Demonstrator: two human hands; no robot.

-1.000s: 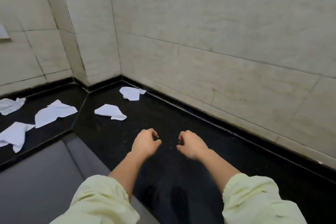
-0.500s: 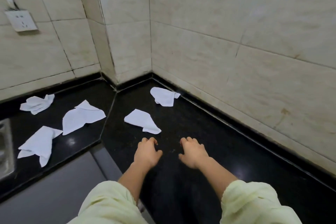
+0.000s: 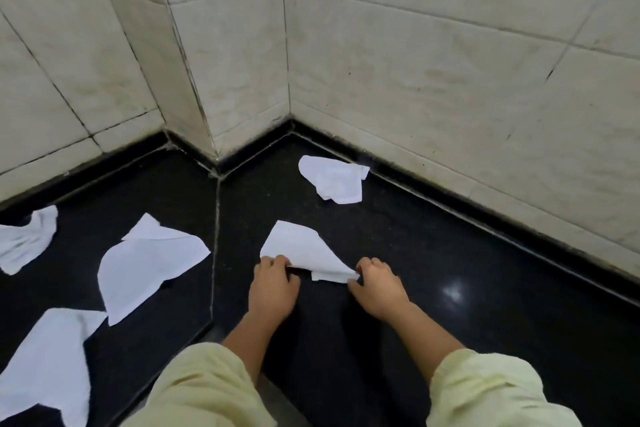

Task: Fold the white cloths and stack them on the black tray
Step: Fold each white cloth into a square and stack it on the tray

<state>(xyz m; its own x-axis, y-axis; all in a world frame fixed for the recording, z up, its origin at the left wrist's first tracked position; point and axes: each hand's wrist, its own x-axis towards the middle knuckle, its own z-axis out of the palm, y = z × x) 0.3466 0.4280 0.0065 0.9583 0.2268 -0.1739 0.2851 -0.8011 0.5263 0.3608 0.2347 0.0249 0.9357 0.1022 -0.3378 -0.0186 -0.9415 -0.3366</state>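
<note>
Cloth pinched: left hand, right hand.

The scene was lit softly and evenly; a small glare was thrown on the black counter, and the tiled wall was bowed near the edges.

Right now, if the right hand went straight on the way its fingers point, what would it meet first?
The right hand pinches a corner of the nearest white cloth, so that cloth comes first. Past it, the crumpled cloth by the wall looks next in line, though depth is unclear.
</note>
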